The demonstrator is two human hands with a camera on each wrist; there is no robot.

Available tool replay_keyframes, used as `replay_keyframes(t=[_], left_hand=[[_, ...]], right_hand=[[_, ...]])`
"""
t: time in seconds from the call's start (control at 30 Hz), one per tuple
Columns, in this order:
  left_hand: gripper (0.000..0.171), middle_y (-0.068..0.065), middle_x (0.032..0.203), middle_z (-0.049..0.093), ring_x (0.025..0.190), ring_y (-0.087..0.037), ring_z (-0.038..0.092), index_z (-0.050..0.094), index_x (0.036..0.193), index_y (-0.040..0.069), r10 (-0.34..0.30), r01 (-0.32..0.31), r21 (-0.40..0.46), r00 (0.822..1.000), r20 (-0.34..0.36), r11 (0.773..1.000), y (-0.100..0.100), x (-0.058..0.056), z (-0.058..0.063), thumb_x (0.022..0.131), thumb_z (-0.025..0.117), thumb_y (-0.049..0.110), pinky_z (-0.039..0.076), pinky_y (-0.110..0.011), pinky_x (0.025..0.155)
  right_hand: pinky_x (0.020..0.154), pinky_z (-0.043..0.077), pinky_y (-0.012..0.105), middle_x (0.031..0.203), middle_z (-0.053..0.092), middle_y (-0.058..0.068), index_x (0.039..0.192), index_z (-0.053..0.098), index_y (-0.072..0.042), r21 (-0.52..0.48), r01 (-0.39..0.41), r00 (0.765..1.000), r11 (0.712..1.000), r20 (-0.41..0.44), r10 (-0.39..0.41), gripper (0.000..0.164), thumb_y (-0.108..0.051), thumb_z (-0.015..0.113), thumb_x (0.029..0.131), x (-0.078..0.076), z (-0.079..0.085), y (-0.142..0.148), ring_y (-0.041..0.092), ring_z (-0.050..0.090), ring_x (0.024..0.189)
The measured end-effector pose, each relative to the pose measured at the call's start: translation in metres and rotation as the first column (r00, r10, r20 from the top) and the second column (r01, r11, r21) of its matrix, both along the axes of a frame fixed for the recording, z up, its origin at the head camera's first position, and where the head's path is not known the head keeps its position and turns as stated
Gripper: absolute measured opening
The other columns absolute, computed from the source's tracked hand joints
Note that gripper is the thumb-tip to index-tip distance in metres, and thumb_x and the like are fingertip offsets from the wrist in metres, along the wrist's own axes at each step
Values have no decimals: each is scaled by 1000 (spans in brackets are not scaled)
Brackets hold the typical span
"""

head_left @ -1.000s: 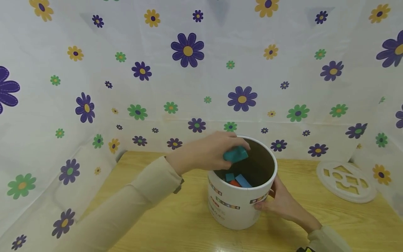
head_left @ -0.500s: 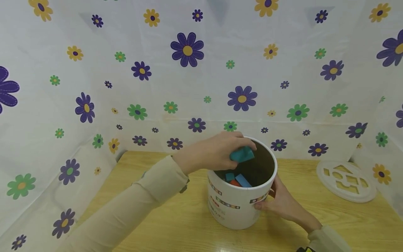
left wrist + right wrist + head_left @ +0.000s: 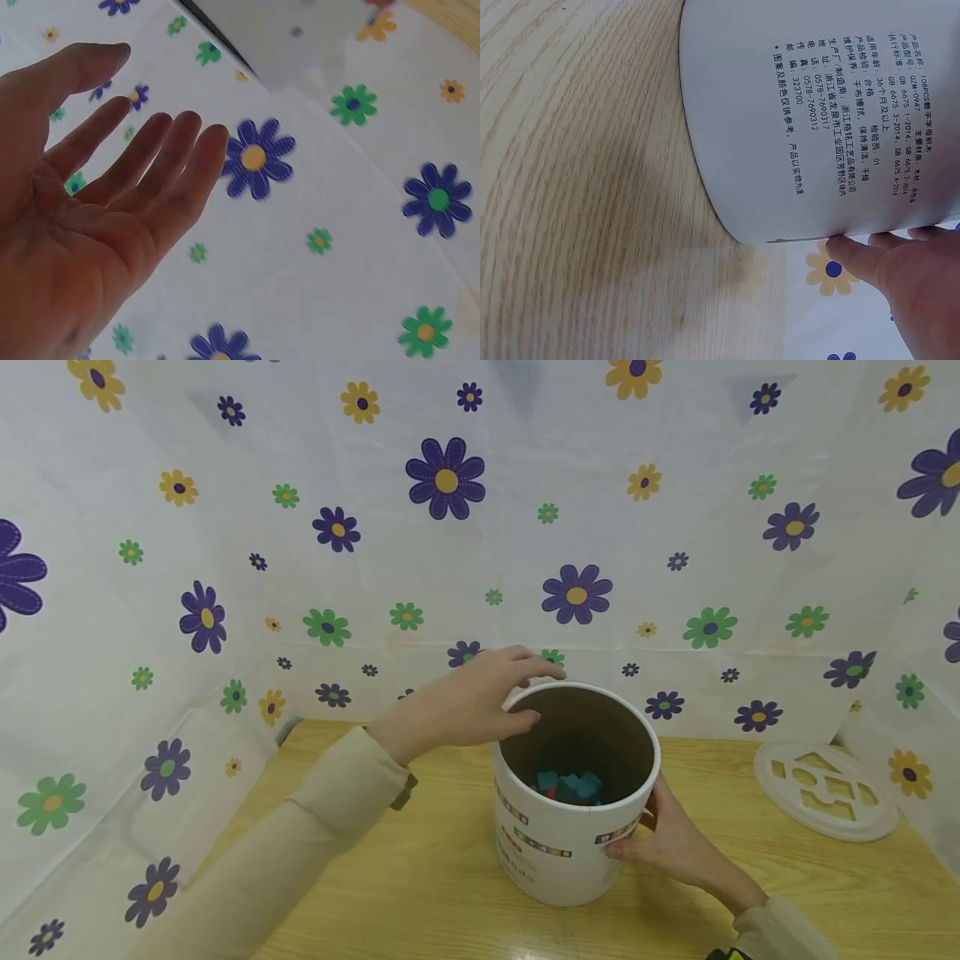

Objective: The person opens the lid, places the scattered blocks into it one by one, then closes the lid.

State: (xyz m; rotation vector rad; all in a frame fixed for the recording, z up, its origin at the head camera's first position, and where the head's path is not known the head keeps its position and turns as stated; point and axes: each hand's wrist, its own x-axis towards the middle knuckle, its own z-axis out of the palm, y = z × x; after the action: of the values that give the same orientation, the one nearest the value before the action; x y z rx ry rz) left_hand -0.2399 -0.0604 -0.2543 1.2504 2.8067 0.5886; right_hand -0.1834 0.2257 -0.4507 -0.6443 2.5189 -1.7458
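A white cylindrical bucket point(image 3: 558, 852) with printed number strips stands upright on the table. Its top is uncovered, and teal blocks point(image 3: 581, 785) and a bit of a red one lie at the bottom. By the left side of the rim is my left hand point(image 3: 483, 697), its fingers spread and nothing in them; the left wrist view shows the bare palm point(image 3: 97, 217). My right hand point(image 3: 671, 839) holds the bucket from the right, thumb at the front and fingers around the side. In the right wrist view, fingertips point(image 3: 847, 247) touch the bucket wall point(image 3: 795, 135), which bears printed text.
A round white lid point(image 3: 825, 793) with shaped cutouts lies flat on the wooden table point(image 3: 420, 877), at the right. A white flowered cloth point(image 3: 420, 560) hangs behind the table and along both sides.
My left hand has let go of the teal blocks, which now lie in the bucket. It has drawn back left and up to the rim. The right hand has stayed on the bucket.
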Motion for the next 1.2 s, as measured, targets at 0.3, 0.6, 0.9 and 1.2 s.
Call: replay_keyframes(t=[0.3,0.6,0.9,1.2], left_hand=[[41,-9,136,65,122,-28,63,63,136,14,156,-156,27,987,-28,987,-66,-18,-31,96,70,20,59,-47,99],[42,-22,131,65,115,-38,66,61,135,2,238,-237,-19,969,67,971,-123,-38,-90,96,67,13,59,-50,96],[46,-25,137,62,124,-42,61,58,139,2,372,-350,-153,914,162,924,-151,-66,-138,98,65,20,53,-56,104],[52,-22,137,63,123,-38,61,56,143,2,458,-413,-222,861,219,883,-157,-84,-181,93,66,16,49,-57,108]], right_hand=[[102,47,72,152,40,23,161,16,-18,-11,-11,1000,1000,-16,11,107,-19,87,80,-1,-1,0,49,45,133],[102,48,71,152,39,23,161,15,-14,-9,-5,1000,1000,-17,5,108,-18,87,80,0,0,1,49,44,133],[102,48,70,152,40,23,161,16,-17,-13,-2,1000,1000,-21,2,109,-18,88,79,0,1,2,48,44,132],[102,48,70,153,39,23,162,15,-17,-16,-8,1000,1000,-9,8,108,-18,87,80,-1,-2,2,48,44,133]])
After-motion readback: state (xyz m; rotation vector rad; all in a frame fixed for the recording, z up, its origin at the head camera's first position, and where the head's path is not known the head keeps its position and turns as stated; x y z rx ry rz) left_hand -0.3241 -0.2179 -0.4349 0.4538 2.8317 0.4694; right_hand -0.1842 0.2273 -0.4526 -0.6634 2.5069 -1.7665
